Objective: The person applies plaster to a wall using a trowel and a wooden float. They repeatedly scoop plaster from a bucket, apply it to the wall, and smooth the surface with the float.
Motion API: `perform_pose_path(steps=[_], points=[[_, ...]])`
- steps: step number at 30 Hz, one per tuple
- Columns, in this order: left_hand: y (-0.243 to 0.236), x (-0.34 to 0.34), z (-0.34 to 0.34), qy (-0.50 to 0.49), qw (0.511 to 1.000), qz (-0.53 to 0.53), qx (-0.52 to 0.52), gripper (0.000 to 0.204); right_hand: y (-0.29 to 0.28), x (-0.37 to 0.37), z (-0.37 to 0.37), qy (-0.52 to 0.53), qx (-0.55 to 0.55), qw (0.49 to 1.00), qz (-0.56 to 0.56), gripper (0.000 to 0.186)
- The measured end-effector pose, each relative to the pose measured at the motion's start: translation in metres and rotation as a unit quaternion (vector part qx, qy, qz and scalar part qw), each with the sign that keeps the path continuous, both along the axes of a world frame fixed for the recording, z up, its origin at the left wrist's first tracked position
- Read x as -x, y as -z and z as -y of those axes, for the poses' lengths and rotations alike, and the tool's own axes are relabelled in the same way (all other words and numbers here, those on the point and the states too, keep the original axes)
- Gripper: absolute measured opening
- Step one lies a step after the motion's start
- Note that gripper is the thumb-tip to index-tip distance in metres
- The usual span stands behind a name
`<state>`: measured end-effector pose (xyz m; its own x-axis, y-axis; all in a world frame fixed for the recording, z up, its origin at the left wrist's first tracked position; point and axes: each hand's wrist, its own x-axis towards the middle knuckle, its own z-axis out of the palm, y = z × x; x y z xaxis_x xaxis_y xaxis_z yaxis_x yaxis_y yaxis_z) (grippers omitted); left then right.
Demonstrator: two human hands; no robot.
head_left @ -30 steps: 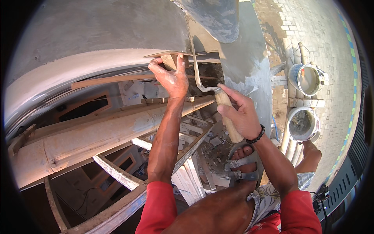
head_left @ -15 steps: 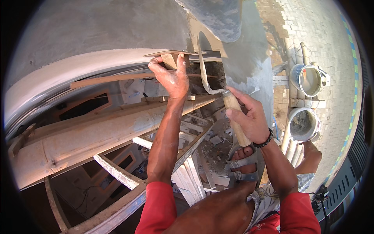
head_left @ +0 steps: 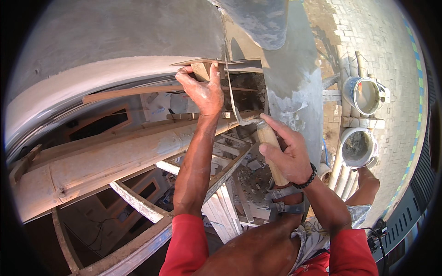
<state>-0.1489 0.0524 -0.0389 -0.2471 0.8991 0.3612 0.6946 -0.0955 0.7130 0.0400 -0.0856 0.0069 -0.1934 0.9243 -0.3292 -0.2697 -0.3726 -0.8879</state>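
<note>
My left hand (head_left: pixel 202 89) grips the wooden block handle of a thin, flat plastering float (head_left: pixel 201 62), held level along the lower edge of the grey plastered wall (head_left: pixel 129 32). In my right hand (head_left: pixel 291 154) is a trowel (head_left: pixel 271 154), its fingers closed round the pale wooden handle and the thumb along it. The trowel's blade points up and is seen nearly edge-on. Its upper part crosses the float's right end; I cannot tell whether they touch. To the right of the blade runs a vertical strip of patchy, wet-looking plaster (head_left: pixel 299 87).
Thick bamboo poles (head_left: pixel 106 165) and a wooden ladder-like frame (head_left: pixel 138 200) lie below my left arm, over a gap with rubble. Two buckets stand at right: one with pale liquid (head_left: pixel 367 96), one with grey mortar (head_left: pixel 355 147). Paving (head_left: pixel 396 60) extends beyond.
My right hand has moved left and slightly down with the trowel. The blade has shifted left, across the float's right end. My left hand and the float stay nearly still.
</note>
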Motion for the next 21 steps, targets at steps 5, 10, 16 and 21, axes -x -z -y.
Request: perform_pose_path(steps=[5,10,16,21], points=[[-0.002,-0.001,0.001,-0.004,1.0,-0.021,0.02,0.048,0.012,0.006,-0.016,0.025,0.054,0.998,-0.025,0.056],[0.003,0.005,0.0,0.006,1.0,0.001,0.006,0.045,0.002,0.01,-0.015,0.001,-0.052,0.998,0.03,0.056],[0.0,0.0,0.0,0.013,1.0,0.02,0.009,0.048,0.006,-0.016,-0.021,0.016,0.045,0.997,-0.053,0.054],[-0.001,0.0,0.001,0.014,1.0,-0.009,0.01,0.046,0.016,-0.021,-0.041,0.0,0.067,0.994,-0.085,0.052]])
